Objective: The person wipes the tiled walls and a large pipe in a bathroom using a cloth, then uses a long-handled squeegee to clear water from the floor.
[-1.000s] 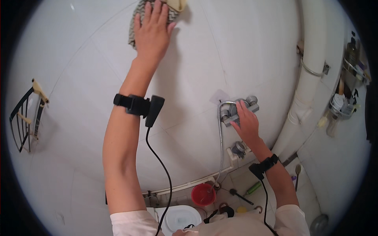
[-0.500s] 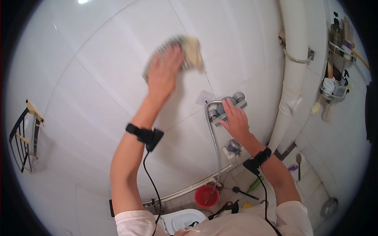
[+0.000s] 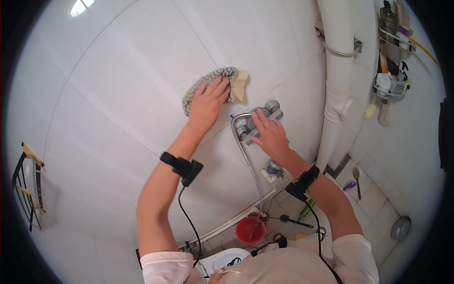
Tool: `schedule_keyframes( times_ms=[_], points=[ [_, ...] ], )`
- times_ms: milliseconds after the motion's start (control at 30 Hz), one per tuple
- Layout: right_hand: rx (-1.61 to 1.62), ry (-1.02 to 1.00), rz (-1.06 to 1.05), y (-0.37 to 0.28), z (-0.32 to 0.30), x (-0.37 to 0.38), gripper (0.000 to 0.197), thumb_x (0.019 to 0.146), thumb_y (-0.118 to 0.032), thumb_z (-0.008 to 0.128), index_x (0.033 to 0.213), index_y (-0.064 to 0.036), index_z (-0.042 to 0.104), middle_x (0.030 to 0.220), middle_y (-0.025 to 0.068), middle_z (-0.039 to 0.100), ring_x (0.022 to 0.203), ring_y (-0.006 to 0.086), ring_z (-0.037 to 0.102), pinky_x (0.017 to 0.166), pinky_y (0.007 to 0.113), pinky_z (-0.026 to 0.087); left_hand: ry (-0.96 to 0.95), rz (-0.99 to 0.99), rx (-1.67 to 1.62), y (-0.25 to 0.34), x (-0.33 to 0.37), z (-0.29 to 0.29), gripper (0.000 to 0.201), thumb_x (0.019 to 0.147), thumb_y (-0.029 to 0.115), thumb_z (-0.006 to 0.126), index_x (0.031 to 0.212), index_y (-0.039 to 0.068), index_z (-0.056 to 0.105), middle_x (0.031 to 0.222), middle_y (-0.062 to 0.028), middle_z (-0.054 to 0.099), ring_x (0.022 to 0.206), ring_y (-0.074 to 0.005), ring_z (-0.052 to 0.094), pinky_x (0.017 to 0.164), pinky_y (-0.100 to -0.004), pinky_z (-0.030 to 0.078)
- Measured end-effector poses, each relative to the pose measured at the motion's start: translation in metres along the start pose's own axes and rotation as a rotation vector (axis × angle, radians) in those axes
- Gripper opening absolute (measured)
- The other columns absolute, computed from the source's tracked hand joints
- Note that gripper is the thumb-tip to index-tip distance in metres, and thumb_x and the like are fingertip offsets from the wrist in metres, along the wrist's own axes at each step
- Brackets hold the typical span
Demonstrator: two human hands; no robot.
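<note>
Pressed against the white tiled wall, a cloth (image 3: 193,94) with a grey-and-white zigzag pattern and a cream-yellow end (image 3: 240,86) lies under my left hand (image 3: 210,104). The left fingers are spread over it, holding it to the tiles. My right hand (image 3: 272,134) is stretched out over a metal shower mixer (image 3: 275,115), its fingers extended and touching or just above the fitting; nothing is held in it. A silver shower hose (image 3: 247,158) loops from beside the mixer and hangs down the wall.
A red bucket (image 3: 243,231) stands below, beside a white basin-like fixture (image 3: 222,259). A thick white pipe (image 3: 336,71) runs down the right corner. Wire shelves (image 3: 388,93) hold bottles at right. A black-and-tan rack (image 3: 29,184) hangs left. Brushes lie on the floor.
My left hand has slid the cloth down and slightly right on the wall, nearer the mixer. My right hand stays at the mixer. The view has shifted a little.
</note>
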State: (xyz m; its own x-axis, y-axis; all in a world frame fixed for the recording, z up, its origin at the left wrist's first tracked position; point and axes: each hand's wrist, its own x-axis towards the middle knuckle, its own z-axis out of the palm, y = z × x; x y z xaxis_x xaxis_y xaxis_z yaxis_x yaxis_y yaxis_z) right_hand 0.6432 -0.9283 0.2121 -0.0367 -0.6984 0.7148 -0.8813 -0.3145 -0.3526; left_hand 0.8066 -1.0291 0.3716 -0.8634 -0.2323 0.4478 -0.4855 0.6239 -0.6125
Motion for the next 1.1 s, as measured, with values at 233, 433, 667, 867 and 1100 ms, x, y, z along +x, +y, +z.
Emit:
schedule_keyframes(
  times_ms=[233, 433, 667, 867, 1100],
  points=[
    [-0.049, -0.030, 0.035, -0.007, -0.006, -0.002, 0.074, 0.074, -0.026, 0.071, 0.136, -0.0079, 0.036, 0.136, 0.0159, 0.040, 0.108, 0.0259, 0.052, 0.093, 0.042, 0.038, 0.384, -0.114, 0.232, -0.046, 0.083, -0.048, 0.037, 0.082, 0.007, 0.044, 0.115, 0.011, 0.059, 0.132, -0.0052, 0.049, 0.125, -0.0224, 0.043, 0.102, -0.0435, 0.029],
    [0.090, 0.016, 0.039, 0.002, -0.008, -0.001, 0.061, 0.079, -0.022, 0.065, 0.132, -0.0053, 0.041, 0.133, 0.0156, 0.044, 0.110, 0.0304, 0.050, 0.095, 0.044, 0.037, 0.246, 0.068, -0.014, 0.016, 0.026, 0.022, 0.034, 0.080, 0.008, 0.047, 0.112, 0.008, 0.061, 0.131, -0.0061, 0.050, 0.125, -0.0215, 0.043, 0.103, -0.0416, 0.029],
    [0.561, 0.353, 0.006, -0.043, -0.028, 0.057, 0.044, 0.086, -0.013, 0.054, 0.127, 0.0017, 0.044, 0.132, 0.0188, 0.045, 0.119, 0.0359, 0.045, 0.101, 0.040, 0.035, 0.242, 0.011, -0.516, 0.012, 0.019, 0.010, 0.029, 0.076, -0.004, 0.049, 0.102, 0.004, 0.059, 0.122, -0.0109, 0.055, 0.117, -0.0279, 0.050, 0.096, -0.0387, 0.039],
    [0.551, 0.372, 0.188, -0.060, 0.023, 0.096, 0.053, 0.087, -0.019, 0.054, 0.131, 0.0051, 0.037, 0.137, 0.0306, 0.029, 0.130, 0.0433, 0.027, 0.105, 0.044, 0.027, 0.426, -0.199, -0.828, 0.021, -0.002, -0.004, 0.039, 0.072, -0.013, 0.046, 0.106, 0.003, 0.057, 0.117, -0.0158, 0.056, 0.115, -0.0361, 0.049, 0.094, -0.0397, 0.042],
    [0.238, 0.538, 0.090, -0.050, 0.009, 0.142, 0.056, 0.078, -0.008, 0.062, 0.129, 0.0027, 0.040, 0.138, 0.0246, 0.032, 0.130, 0.0400, 0.027, 0.107, 0.043, 0.026, 0.533, -0.453, -0.237, -0.008, -0.075, -0.043, 0.038, 0.079, -0.004, 0.053, 0.116, 0.006, 0.057, 0.129, -0.0133, 0.051, 0.129, -0.0367, 0.037, 0.107, -0.0478, 0.022]
  ],
)
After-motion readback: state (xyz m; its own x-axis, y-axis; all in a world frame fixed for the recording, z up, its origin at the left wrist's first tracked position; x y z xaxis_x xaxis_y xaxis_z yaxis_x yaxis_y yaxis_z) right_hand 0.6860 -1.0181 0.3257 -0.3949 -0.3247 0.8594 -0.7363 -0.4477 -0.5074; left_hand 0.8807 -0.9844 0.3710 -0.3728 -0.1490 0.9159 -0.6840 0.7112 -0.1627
